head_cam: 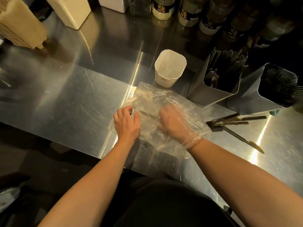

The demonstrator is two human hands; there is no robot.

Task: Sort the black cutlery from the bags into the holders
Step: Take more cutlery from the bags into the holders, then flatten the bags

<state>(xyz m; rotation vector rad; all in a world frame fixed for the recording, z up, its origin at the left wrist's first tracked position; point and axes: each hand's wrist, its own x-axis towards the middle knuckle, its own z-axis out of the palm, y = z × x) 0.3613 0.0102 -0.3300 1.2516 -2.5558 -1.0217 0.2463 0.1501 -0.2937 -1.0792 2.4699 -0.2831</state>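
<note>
A clear plastic bag (pixel 165 97) lies crumpled on the steel counter in front of me. My left hand (pixel 127 122) grips its left edge with curled fingers. My right hand (pixel 176 122) is inside the bag up to the wrist, blurred under the plastic. A dark, thin piece (pixel 147 114) shows inside the bag between the two hands. Several loose black cutlery pieces (pixel 232 122) lie on the counter to the right, one knife (pixel 244 140) pointing toward me. Two grey holders (pixel 211 94) (pixel 249 99) behind them hold black cutlery.
A white square cup (pixel 170 68) with clear plastic in it stands just behind the bag. Jars (pixel 164 8) and bottles line the back edge, and white containers (pixel 72 12) and a stack of brown paper (pixel 19 23) stand at the back left. The counter's front edge (pixel 78 145) runs under my forearms.
</note>
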